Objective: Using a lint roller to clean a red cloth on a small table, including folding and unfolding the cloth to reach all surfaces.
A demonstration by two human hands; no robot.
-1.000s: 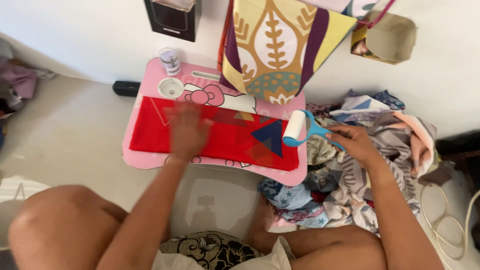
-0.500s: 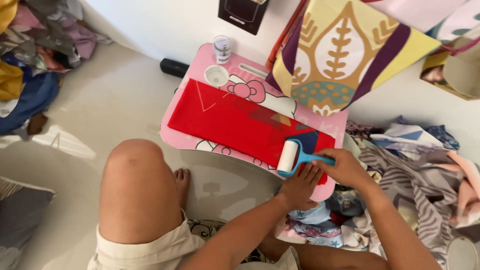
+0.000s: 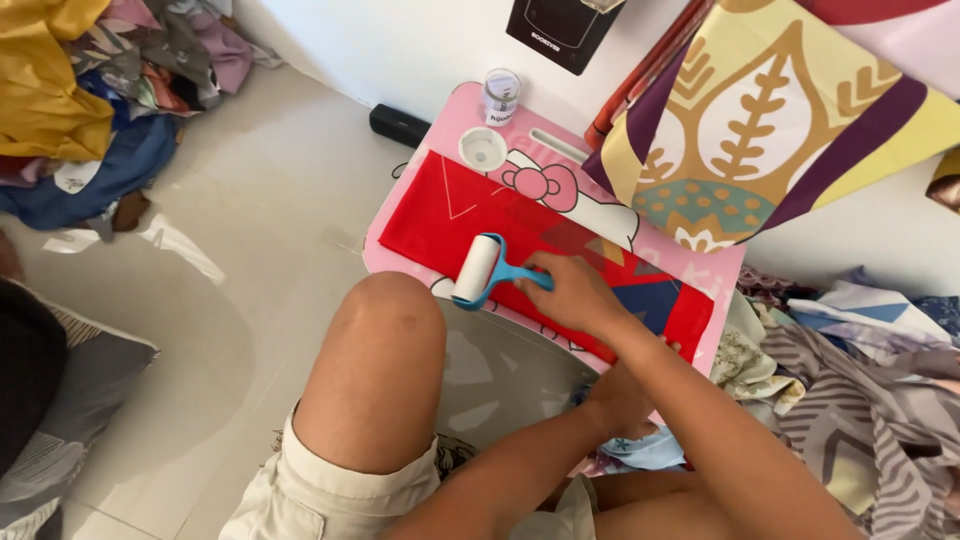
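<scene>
Your right hand grips the lint roller handle tightly, roller leftward on red cloth; left hand holds fabric by the bench.

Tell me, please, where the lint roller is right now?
In the head view, the lint roller lies on the red cloth at the pink table's near edge, held by the right hand, beside the raised knee.

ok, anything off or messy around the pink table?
Yes: clothes lie heaped on the floor, one crumpled multicoloured pile top left, another right of the pink lap table. The red cloth lies flat under the blue-handled lint roller.
</scene>
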